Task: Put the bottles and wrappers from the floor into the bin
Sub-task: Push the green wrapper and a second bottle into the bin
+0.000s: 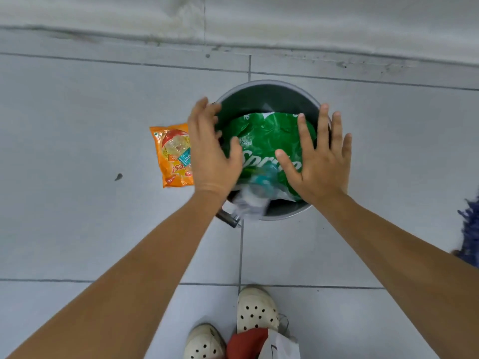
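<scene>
A round grey bin (269, 92) stands on the tiled floor straight ahead. A large green Sprite wrapper (264, 136) lies spread across its mouth, with clear crumpled plastic (252, 200) poking over the near rim. My left hand (211, 154) hovers open over the bin's left edge, slightly blurred. My right hand (318, 161) is open with fingers spread, palm down on the right part of the green wrapper. An orange snack wrapper (172, 156) lies flat on the floor just left of the bin, partly hidden by my left hand.
A grey wall base (233, 45) runs across behind the bin. A metal pedal (228, 218) sticks out at the bin's near left. My two pale clogs (255, 309) stand below. Dark blue mop strands (470, 229) hang at the right edge. A small dark speck (118, 176) marks the floor.
</scene>
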Motion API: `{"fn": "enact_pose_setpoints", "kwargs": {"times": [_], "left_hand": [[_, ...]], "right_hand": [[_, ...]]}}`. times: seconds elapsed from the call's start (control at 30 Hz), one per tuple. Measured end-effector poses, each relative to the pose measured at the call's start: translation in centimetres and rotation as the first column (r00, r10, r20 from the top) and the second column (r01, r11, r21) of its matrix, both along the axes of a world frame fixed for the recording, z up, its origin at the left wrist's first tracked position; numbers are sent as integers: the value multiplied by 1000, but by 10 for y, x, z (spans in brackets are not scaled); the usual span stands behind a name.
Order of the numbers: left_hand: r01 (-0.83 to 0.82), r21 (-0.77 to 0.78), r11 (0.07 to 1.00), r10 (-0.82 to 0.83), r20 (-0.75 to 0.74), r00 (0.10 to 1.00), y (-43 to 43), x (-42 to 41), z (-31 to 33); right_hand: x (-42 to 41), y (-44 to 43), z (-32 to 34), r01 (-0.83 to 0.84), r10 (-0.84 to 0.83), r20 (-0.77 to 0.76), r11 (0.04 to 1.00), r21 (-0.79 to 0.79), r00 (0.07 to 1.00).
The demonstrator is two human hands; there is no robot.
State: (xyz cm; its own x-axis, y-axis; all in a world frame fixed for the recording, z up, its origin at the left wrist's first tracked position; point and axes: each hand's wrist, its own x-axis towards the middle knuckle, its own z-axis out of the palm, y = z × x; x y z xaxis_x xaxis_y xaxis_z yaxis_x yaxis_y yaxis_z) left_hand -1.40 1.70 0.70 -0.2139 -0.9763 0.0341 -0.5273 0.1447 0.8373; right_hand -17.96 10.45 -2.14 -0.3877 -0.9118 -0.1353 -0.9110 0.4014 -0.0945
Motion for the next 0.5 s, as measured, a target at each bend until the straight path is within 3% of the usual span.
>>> {"fn": "enact_pose_setpoints", "kwargs": {"times": [0.1,0.2,0.33,0.4,0.47,0.5], "left_hand": [[19,-98,995,-7,115,993,4,-17,-9],[-93,-112,989,97,38,995,-1,-24,-7],[-159,-255,954,161,-12,987,-31,10,-15],[-263,-179,948,279,76,957,-52,37,-41],[-381,76,921,348,279,895,-56,56,-68],[-399,210,893,291,405,866,-52,59,-82]], "right_hand": [[-1,0,-2,-3,3,5,1000,-25,1000],[0,1,-1,-6,7,16,999,-43,1000],[-1,2,-2,-2,3,24,999,-50,1000],[-1,1,-2,-3,4,28,999,-53,1000],[-1,1,-2,-4,6,34,998,-59,999],[-2,1,-1,-2,4,39,998,-62,999]]}}
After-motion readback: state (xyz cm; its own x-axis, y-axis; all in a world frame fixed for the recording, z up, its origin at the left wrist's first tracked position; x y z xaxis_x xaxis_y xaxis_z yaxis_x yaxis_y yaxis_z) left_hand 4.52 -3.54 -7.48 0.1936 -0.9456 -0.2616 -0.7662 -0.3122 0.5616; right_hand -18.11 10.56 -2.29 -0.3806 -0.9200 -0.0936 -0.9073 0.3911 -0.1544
